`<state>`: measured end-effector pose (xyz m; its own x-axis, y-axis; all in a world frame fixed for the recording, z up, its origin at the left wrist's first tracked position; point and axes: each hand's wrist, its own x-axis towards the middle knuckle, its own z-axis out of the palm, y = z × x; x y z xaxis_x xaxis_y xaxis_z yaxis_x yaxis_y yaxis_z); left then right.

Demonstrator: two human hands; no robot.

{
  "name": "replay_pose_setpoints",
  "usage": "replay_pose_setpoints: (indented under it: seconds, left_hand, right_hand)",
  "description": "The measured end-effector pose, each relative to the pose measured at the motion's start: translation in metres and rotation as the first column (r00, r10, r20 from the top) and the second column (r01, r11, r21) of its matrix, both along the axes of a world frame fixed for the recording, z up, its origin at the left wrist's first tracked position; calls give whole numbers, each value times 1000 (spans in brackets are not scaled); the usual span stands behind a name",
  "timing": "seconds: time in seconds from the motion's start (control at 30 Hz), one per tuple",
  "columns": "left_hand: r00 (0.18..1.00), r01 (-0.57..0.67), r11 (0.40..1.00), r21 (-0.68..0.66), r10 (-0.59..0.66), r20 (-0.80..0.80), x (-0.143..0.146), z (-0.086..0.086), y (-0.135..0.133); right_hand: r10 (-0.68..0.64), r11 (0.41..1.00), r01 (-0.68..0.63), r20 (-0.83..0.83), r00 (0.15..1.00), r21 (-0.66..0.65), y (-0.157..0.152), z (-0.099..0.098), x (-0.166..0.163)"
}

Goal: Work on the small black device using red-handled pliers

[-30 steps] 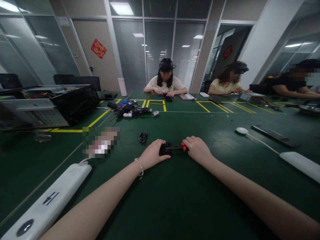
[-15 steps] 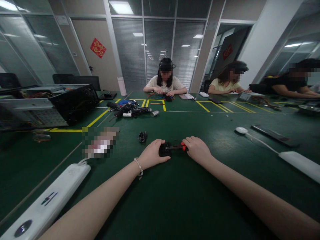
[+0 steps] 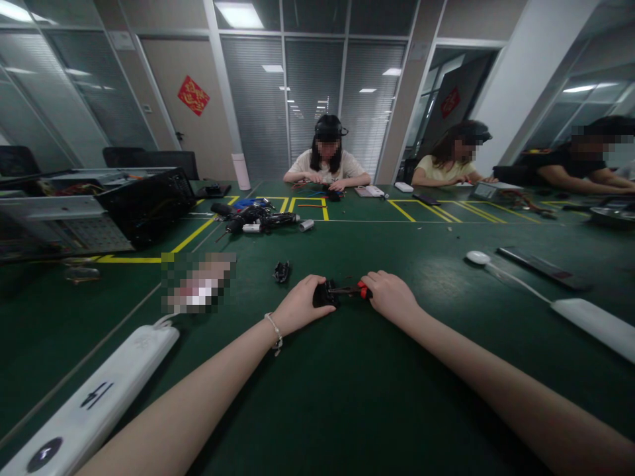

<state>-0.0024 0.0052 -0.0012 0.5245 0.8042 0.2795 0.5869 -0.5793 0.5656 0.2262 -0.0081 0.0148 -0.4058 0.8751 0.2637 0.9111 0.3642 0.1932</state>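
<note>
My left hand (image 3: 303, 303) grips a small black part (image 3: 325, 295) low over the green table (image 3: 377, 390), thumb on the near side and fingers on the far side. My right hand (image 3: 391, 292) is closed round the red handles of a pair of pliers (image 3: 350, 289). The metal jaws point left and reach the black part; whether they pinch it is too small to tell. Left of my left hand lies another small black piece (image 3: 282, 272), apart from both hands.
White power strips (image 3: 99, 403) lie at left and right (image 3: 595, 320). A dark phone-like slab (image 3: 540, 268) is on the right. Black cables and tools (image 3: 258, 218) are heaped farther back, beside an open computer case (image 3: 149, 205). Several people sit along the far side.
My left hand and the black part have shifted very slightly left, and the part seems a little tilted. The pliers stay at it.
</note>
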Motion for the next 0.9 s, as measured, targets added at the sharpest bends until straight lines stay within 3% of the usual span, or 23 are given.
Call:
replay_pose_setpoints:
  seconds: [0.4,0.9]
  left_hand:
    - [1000,6,999,39,-6,-3,2,-1,0]
    - [1000,9,1000,21,-9,-2,1,-1,-1]
  right_hand:
    - [28,998,-28,5,1000,56,0,-3,1]
    - [13,999,-11,-57,998,31,1,-6,3]
